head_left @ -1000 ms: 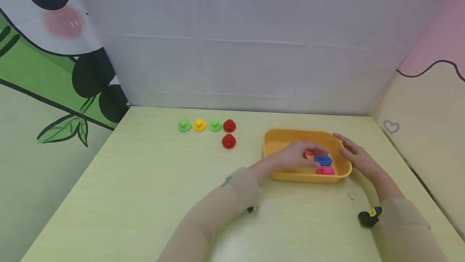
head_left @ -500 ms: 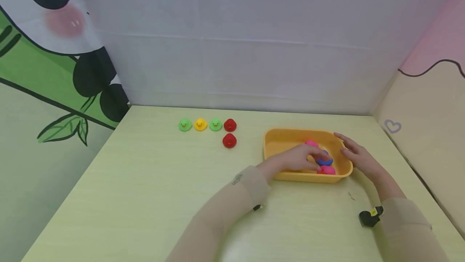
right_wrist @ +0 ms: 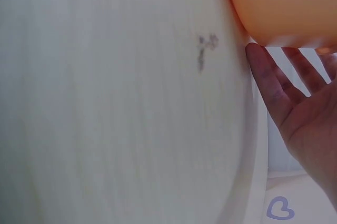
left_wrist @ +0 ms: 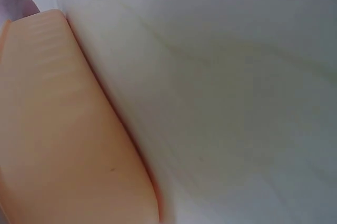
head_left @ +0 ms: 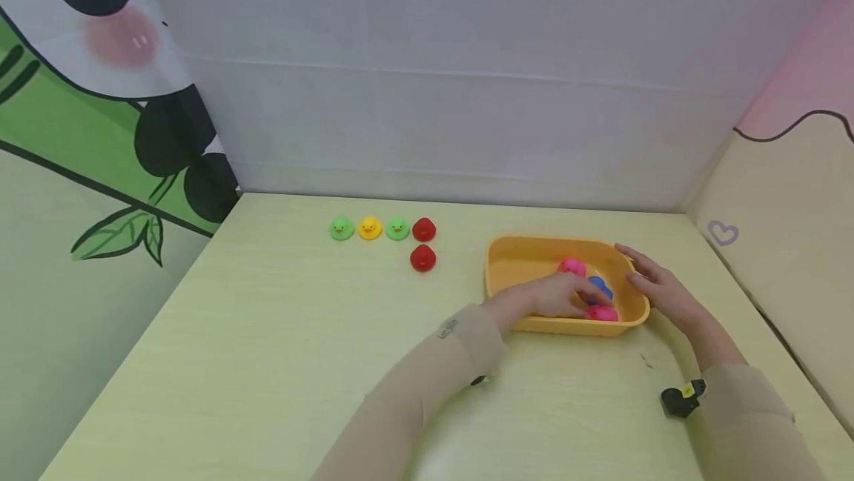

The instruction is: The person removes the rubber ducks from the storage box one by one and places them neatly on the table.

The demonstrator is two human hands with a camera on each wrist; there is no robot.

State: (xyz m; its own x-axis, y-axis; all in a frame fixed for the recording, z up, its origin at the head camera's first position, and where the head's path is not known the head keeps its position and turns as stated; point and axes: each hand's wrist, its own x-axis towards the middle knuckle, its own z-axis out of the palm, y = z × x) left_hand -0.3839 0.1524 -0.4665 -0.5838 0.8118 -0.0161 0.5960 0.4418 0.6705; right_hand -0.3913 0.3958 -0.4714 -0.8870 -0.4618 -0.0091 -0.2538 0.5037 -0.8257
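A yellow-orange plastic basin (head_left: 527, 257) stands on the right half of the table. Inside it lie a blue rubber duck (head_left: 597, 285), a pink one (head_left: 605, 314) near the front wall and another pink duck (head_left: 572, 266) farther back. My left hand (head_left: 557, 294) reaches over the front wall, its fingertips down at the blue duck and the front pink duck; whether they grip either, I cannot tell. The left wrist view shows just the basin's outer side (left_wrist: 73, 124). My right hand (head_left: 669, 299) rests against the basin's right end, fingers extended and spread (right_wrist: 271, 77).
Left of the basin, a row at the back of the table holds a green duck (head_left: 342, 228), a yellow duck (head_left: 370, 227), another green duck (head_left: 397, 228) and a red one (head_left: 423, 229). A second red duck (head_left: 423, 258) sits in front of that. A pale wall (head_left: 454, 125) closes off the back.
My left hand has moved slightly right and lower into the basin, toward the front pink duck, uncovering the rear pink duck. The right hand stays at the basin's end.
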